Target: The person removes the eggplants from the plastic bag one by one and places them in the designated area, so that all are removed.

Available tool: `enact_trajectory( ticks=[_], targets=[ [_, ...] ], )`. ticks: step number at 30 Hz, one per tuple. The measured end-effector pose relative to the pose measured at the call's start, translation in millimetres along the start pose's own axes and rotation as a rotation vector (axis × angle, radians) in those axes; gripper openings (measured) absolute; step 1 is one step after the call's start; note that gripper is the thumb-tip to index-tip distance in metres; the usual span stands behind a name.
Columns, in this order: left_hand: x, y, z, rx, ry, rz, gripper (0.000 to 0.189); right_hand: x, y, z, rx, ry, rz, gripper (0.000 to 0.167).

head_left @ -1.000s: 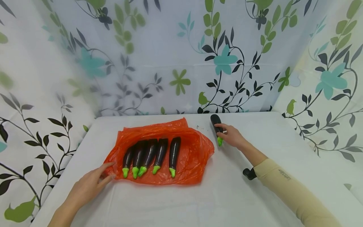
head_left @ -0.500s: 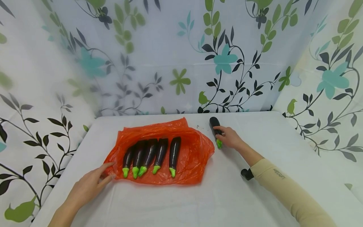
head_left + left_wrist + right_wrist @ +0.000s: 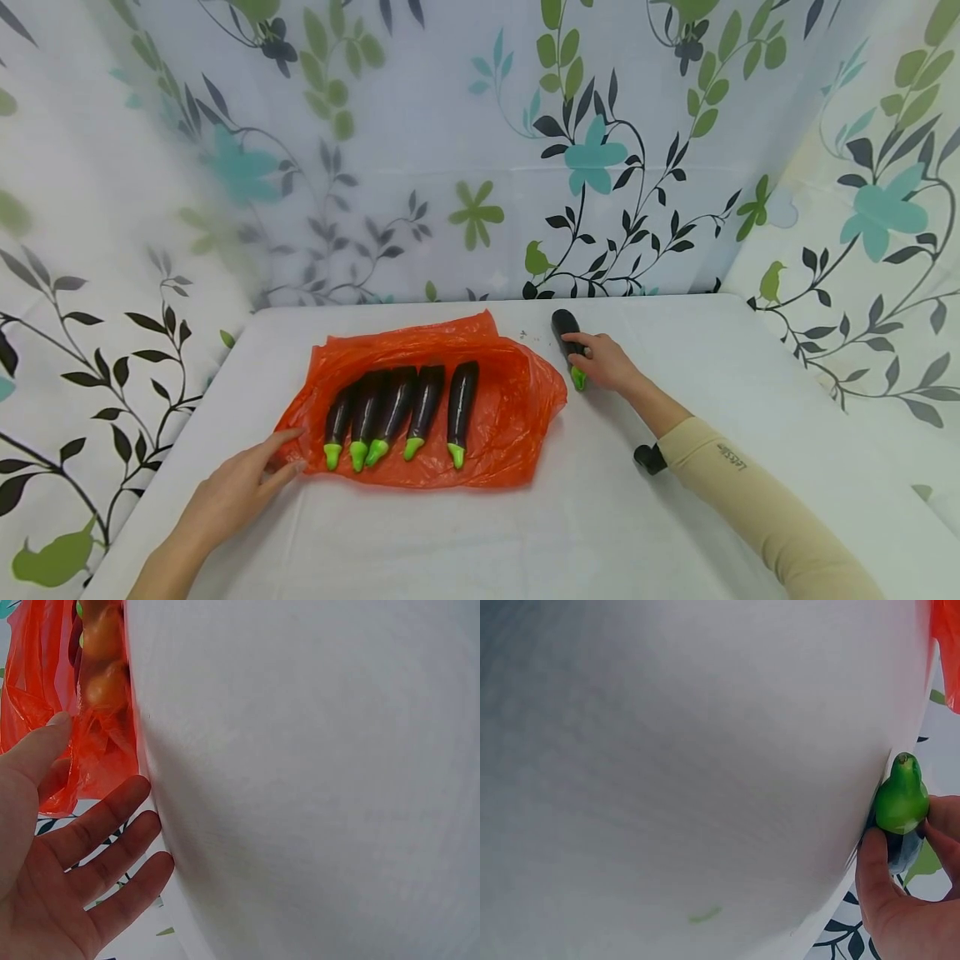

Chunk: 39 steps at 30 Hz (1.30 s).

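Observation:
My right hand point(image 3: 606, 362) grips a glossy dark eggplant point(image 3: 564, 323) with a bright green stem end, just right of the orange-red plastic bag point(image 3: 510, 433). In the right wrist view, its green stem end point(image 3: 901, 801) points up between thumb and finger. My left hand point(image 3: 232, 492) touches the bag's left edge with thumb and index finger, while its other fingers lie extended and spread in the left wrist view. Several similar eggplants point(image 3: 462, 400) rest in the bag, side by side, green ends toward me. The bag's mouth faces me.
A white-covered table point(image 3: 465, 542) lies under everything. Patterned curtains point(image 3: 420, 167) with leaves and flowers close in the back and sides. A black device point(image 3: 649, 458) sits on the right forearm, at the beige sleeve point(image 3: 750, 492).
My right hand has shifted slightly left with the eggplant, toward the bag. The left hand, the bag and the eggplants in it have stayed in place.

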State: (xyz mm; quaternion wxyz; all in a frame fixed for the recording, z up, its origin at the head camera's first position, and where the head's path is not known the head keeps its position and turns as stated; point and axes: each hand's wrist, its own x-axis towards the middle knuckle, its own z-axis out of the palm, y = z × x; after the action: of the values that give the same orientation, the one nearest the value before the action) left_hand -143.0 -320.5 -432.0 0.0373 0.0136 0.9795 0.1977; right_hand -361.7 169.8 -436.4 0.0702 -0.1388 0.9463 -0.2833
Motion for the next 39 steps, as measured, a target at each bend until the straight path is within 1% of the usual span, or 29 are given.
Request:
enact_trajectory(
  ticks=[11, 16, 20, 24, 29, 35, 39],
  targets=[
    [0.3, 0.3, -0.4, 0.001, 0.0, 0.0, 0.058, 0.0, 2, 2, 0.013, 0.012, 0.027, 0.044],
    [0.9, 1.0, -1.2, 0.002, -0.011, -0.015, 0.061, -0.9, 3, 0, 0.011, 0.013, 0.033, 0.045],
    [1.0, 0.9, -1.4, 0.002, -0.013, -0.016, 0.061, -2.9, 4, -4, 0.038, 0.012, 0.035, 0.046],
    [1.1, 0.1, -0.4, 0.003, -0.005, -0.004, 0.059, -7.6, 4, -8, 0.082, 0.018, 0.018, 0.047],
    [1.2, -0.1, 0.1, 0.0, -0.004, -0.002, 0.059, -15.0, 1, -12, 0.092, 0.052, -0.02, 0.048],
    [1.6, 0.1, -0.2, 0.004, -0.012, -0.016, 0.06, -25.4, -2, -18, 0.123, 0.09, -0.021, 0.049],
    [2.0, 0.2, -0.3, 0.004, -0.017, -0.02, 0.061, -32.9, -10, -21, 0.167, 0.103, -0.008, 0.052]
  ],
)
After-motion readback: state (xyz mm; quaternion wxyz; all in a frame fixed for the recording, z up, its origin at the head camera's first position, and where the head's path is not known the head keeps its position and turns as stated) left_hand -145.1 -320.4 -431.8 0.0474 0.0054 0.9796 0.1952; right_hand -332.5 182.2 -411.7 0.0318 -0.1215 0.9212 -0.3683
